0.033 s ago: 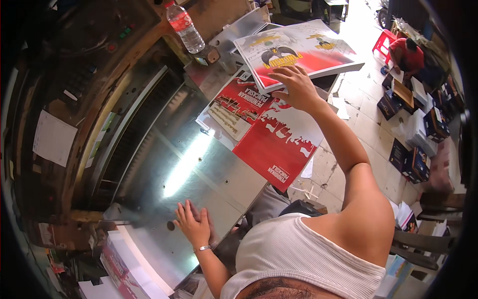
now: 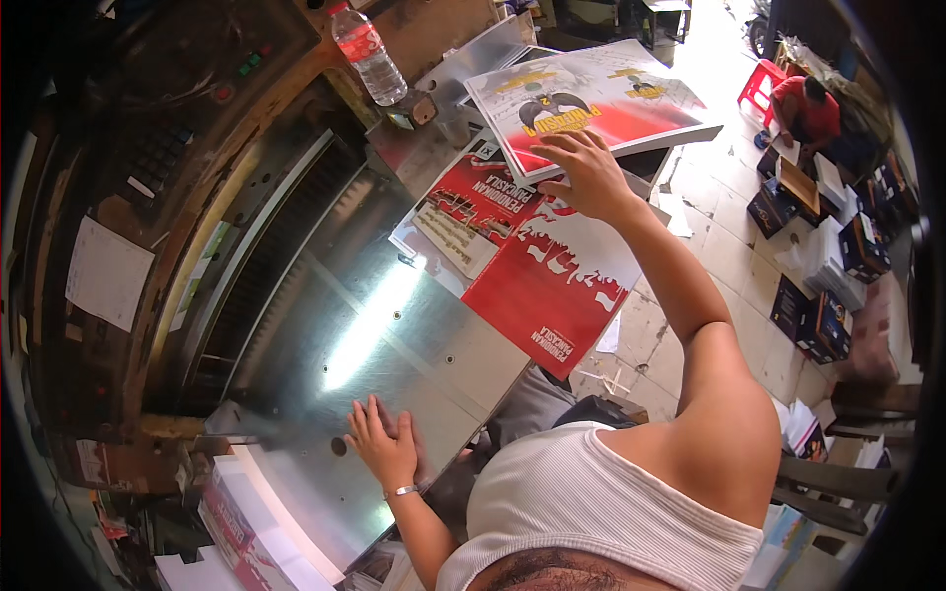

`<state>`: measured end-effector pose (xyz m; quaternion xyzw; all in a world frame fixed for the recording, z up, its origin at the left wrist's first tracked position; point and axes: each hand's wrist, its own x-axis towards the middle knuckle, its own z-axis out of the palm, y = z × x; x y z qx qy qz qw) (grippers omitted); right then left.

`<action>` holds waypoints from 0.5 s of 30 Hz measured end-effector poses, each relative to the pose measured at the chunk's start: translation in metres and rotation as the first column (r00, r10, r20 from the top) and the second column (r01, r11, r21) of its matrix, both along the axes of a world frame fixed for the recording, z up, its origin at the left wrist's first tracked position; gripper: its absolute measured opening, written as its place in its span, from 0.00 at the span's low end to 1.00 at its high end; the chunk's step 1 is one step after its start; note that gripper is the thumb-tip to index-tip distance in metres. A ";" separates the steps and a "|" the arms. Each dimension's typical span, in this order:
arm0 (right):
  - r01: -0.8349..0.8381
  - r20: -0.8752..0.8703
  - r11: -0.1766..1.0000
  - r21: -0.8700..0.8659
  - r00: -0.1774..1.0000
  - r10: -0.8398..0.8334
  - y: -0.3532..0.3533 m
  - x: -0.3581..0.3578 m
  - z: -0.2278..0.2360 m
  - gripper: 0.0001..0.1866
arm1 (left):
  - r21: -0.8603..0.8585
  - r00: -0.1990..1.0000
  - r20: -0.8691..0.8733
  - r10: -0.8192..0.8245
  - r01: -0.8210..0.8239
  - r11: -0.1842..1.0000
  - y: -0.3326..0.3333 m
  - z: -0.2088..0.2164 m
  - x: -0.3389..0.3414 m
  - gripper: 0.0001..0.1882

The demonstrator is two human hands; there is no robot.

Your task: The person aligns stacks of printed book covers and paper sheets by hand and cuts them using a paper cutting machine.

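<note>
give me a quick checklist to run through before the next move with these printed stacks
1. Right hand at the upper stack: ok, it lies over the near edge.
2. Firm grip on that stack: cannot tell, the hand's underside is hidden.
3. Left hand away from the stacks: ok, it is open, palm down over the metal table.
4. Upper stack square with the red cover: not ok, it sits skewed over the cover's far part.
5. Red cover within the table edge: not ok, its near corner appears to overhang.
6. Water bottle capped: ok, its red cap is on.
</note>
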<state>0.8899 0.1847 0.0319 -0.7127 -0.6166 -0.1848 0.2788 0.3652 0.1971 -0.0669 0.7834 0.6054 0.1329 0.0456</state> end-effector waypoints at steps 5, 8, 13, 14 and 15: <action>0.000 -0.006 1.000 -0.020 1.000 0.000 0.002 0.000 -0.006 0.30 | 0.013 1.000 0.028 -0.007 0.007 1.000 -0.002 0.002 0.001 0.38; 0.023 -0.020 0.999 -0.046 1.000 -0.024 0.002 0.002 -0.007 0.30 | 0.010 1.000 0.030 -0.010 0.009 1.000 -0.002 0.003 0.000 0.38; 0.106 0.031 0.990 -0.089 0.994 -0.104 0.004 0.010 -0.010 0.39 | 0.014 1.000 0.029 -0.009 0.009 1.000 -0.002 0.004 0.001 0.37; 0.111 0.034 0.990 -0.090 0.994 -0.108 0.006 0.012 -0.011 0.39 | 0.021 1.000 0.025 -0.012 0.012 1.000 -0.001 0.003 0.001 0.37; 0.122 0.044 0.988 -0.098 0.992 -0.118 0.009 0.014 -0.013 0.39 | 0.020 0.999 0.028 -0.017 0.017 1.000 -0.001 0.003 0.001 0.37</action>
